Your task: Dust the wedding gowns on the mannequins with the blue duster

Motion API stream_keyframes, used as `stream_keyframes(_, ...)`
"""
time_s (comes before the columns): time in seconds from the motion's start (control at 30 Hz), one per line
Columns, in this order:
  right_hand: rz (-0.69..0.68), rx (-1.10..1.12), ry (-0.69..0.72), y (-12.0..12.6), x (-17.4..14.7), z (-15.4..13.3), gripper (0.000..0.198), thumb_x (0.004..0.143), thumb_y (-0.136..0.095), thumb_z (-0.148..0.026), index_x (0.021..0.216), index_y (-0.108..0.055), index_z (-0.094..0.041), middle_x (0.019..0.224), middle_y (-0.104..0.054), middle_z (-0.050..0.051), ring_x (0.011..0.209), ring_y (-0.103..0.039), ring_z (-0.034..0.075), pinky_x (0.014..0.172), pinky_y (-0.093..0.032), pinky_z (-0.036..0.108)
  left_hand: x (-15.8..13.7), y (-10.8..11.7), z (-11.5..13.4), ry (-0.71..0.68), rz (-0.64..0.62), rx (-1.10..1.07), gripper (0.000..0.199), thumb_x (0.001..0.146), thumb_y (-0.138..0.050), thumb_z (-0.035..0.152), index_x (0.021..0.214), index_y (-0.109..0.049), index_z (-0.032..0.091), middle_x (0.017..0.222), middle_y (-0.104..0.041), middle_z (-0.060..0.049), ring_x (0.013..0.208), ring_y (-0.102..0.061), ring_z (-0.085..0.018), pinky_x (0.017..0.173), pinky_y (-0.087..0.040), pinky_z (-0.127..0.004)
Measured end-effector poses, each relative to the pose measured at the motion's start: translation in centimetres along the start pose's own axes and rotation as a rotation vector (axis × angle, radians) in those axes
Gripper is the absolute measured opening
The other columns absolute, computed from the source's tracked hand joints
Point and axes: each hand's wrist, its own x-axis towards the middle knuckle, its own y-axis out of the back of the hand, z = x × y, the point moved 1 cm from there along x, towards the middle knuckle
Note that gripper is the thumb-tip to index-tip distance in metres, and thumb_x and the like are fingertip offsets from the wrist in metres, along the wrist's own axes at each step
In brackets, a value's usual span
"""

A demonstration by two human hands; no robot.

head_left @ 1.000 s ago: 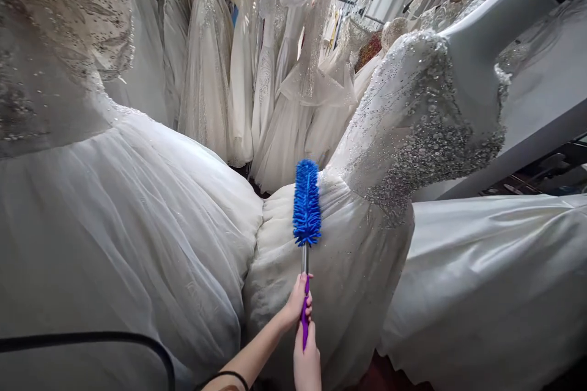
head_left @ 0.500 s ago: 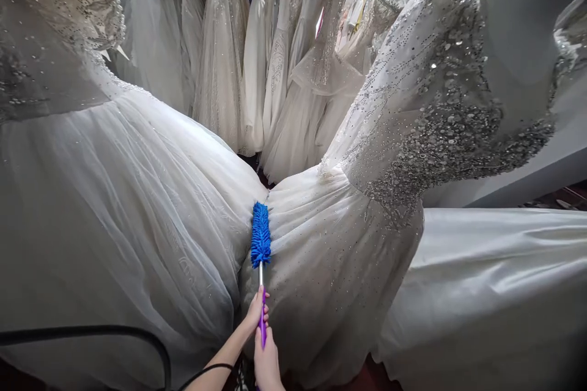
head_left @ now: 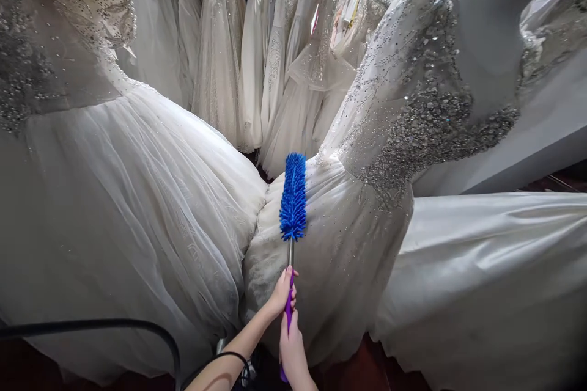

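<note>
A duster with a fluffy blue head, a metal shaft and a purple handle points away from me, its head in front of the right-hand dress's skirt. My left hand is wrapped round the upper handle, close to the shaft. Lower down, my right hand grips the same handle. Behind the duster is a white dress with a silver beaded bodice on a mannequin. To the left spreads the pleated white skirt of another dress. Whether the duster head touches the fabric, I cannot tell.
Several long white gowns hang close together at the back. A smooth satin skirt lies at the right. A curved black bar crosses the lower left, and dark red floor shows below.
Both hands have moved the duster right and upward, from the gap between the two skirts to in front of the right-hand dress. The duster head looks larger now. The view has shifted slightly.
</note>
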Motion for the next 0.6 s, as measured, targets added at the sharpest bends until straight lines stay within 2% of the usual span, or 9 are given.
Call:
stream_keyframes(0.1, -0.085, 0.044, -0.071, -1.8, -2.4, 2.4, 0.064, 0.078, -0.037, -0.065, 0.117, -0.052, -0.016, 0.090, -0.071, 0.013, 0.077, -0.068, 0.026, 0.062, -0.049, 0.032, -1.4, 3.2, -4.8, 0.152, 0.081, -0.030, 0.068, 0.060, -0.029, 0.084, 0.088, -0.041, 0.022, 0.040, -0.040, 0.011, 0.030, -0.038, -0.008, 0.036, -0.030, -0.019)
stream_keyframes(0.2, -0.165, 0.040, -0.122, -4.6, -5.3, 4.8, 0.062, 0.074, -0.041, -0.066, 0.109, -0.057, -0.017, 0.090, -0.071, 0.012, 0.083, -0.067, 0.026, 0.068, -0.049, 0.032, -4.1, 7.3, -9.1, 0.303, 0.116, -0.119, 0.068, 0.056, -0.031, 0.086, 0.082, -0.039, 0.023, 0.040, -0.040, 0.011, 0.033, -0.041, -0.009, 0.039, -0.032, -0.020)
stream_keyframes(0.27, -0.182, 0.039, -0.132, -6.6, -7.2, 6.2, 0.062, 0.072, -0.042, -0.067, 0.105, -0.059, -0.016, 0.096, -0.070, 0.014, 0.092, -0.065, 0.027, 0.075, -0.049, 0.033, -6.1, 9.7, -11.0, 0.368, 0.119, -0.175, 0.067, 0.056, -0.035, 0.085, 0.081, -0.039, 0.023, 0.041, -0.041, 0.010, 0.035, -0.042, -0.009, 0.041, -0.033, -0.021)
stream_keyframes(0.33, -0.130, 0.037, -0.122, -8.2, -9.0, 7.3, 0.063, 0.071, -0.041, -0.068, 0.102, -0.060, -0.016, 0.098, -0.069, 0.015, 0.094, -0.064, 0.027, 0.078, -0.048, 0.032, -7.9, 11.2, -11.9, 0.393, 0.111, -0.181, 0.067, 0.056, -0.036, 0.085, 0.082, -0.040, 0.023, 0.042, -0.043, 0.010, 0.036, -0.044, -0.009, 0.042, -0.033, -0.021)
stream_keyframes(0.4, -0.031, 0.019, -0.101, -9.1, -10.8, 8.0, 0.065, 0.068, -0.043, -0.070, 0.099, -0.061, -0.016, 0.091, -0.071, 0.013, 0.087, -0.066, 0.027, 0.076, -0.048, 0.031, -9.5, 11.7, -12.0, 0.401, 0.072, -0.145, 0.069, 0.056, -0.035, 0.086, 0.085, -0.041, 0.023, 0.042, -0.045, 0.008, 0.037, -0.047, -0.011, 0.042, -0.034, -0.022)
stream_keyframes(0.47, 0.049, 0.008, -0.086, -8.9, -12.4, 8.2, 0.068, 0.064, -0.045, -0.073, 0.098, -0.062, -0.017, 0.085, -0.071, 0.011, 0.079, -0.066, 0.026, 0.071, -0.048, 0.029, -10.9, 11.1, -11.4, 0.384, 0.010, -0.112, 0.071, 0.056, -0.033, 0.086, 0.089, -0.042, 0.023, 0.043, -0.048, 0.008, 0.039, -0.050, -0.013, 0.043, -0.035, -0.022)
stream_keyframes(0.53, 0.078, 0.012, -0.084, -7.8, -13.6, 7.7, 0.072, 0.063, -0.046, -0.073, 0.102, -0.061, -0.014, 0.083, -0.071, 0.012, 0.075, -0.067, 0.026, 0.066, -0.049, 0.029, -11.9, 9.6, -10.2, 0.329, -0.056, -0.105, 0.071, 0.059, -0.032, 0.084, 0.095, -0.042, 0.024, 0.045, -0.049, 0.008, 0.040, -0.051, -0.013, 0.044, -0.036, -0.023)
stream_keyframes(0.6, 0.052, 0.021, -0.077, -5.8, -14.3, 6.5, 0.074, 0.065, -0.047, -0.071, 0.106, -0.060, -0.011, 0.081, -0.071, 0.013, 0.072, -0.066, 0.026, 0.063, -0.048, 0.028, -12.7, 7.6, -8.4, 0.265, -0.132, -0.099, 0.072, 0.061, -0.031, 0.083, 0.101, -0.041, 0.025, 0.046, -0.049, 0.008, 0.040, -0.052, -0.013, 0.046, -0.038, -0.024)
